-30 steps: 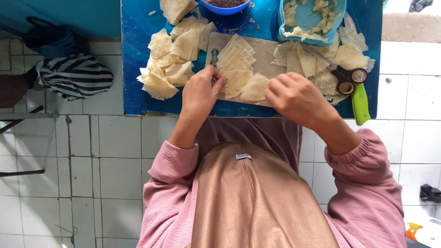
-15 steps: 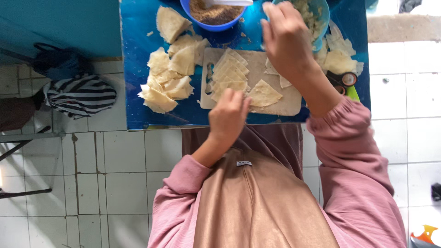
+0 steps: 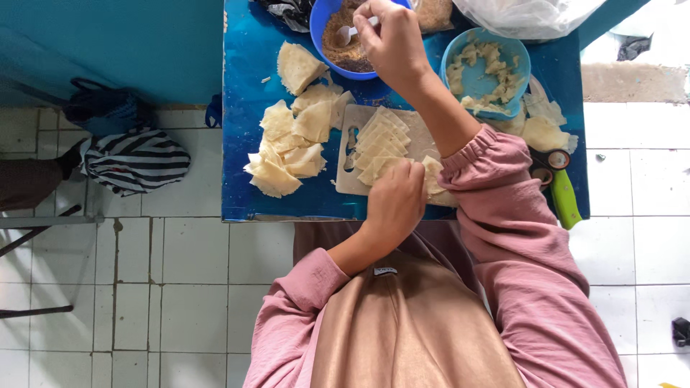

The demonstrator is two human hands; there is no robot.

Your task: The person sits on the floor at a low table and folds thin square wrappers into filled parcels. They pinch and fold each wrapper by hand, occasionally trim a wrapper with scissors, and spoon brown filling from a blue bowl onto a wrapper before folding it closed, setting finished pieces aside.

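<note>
My left hand point(image 3: 394, 205) presses flat on wrapper point(image 3: 381, 167): thin, limp, tears easily, lift by corner. Right hand point(image 3: 392, 44) pinches spoon point(image 3: 353, 31) in bowl point(image 3: 325, 29).

I am pinching a small white spoon point(image 3: 353, 31) whose bowl is dipping into the brown crumbly filling point(image 3: 343, 44) that is filling a round blue bowl point(image 3: 321, 20) at the far edge of the blue table. Nearer me, a fanned stack of pale, thin dough wrappers point(image 3: 381, 140) is lying on a white cutting board point(image 3: 349, 147), and one wrapper point(image 3: 433, 174) is resting flat just beside the stack.
</note>
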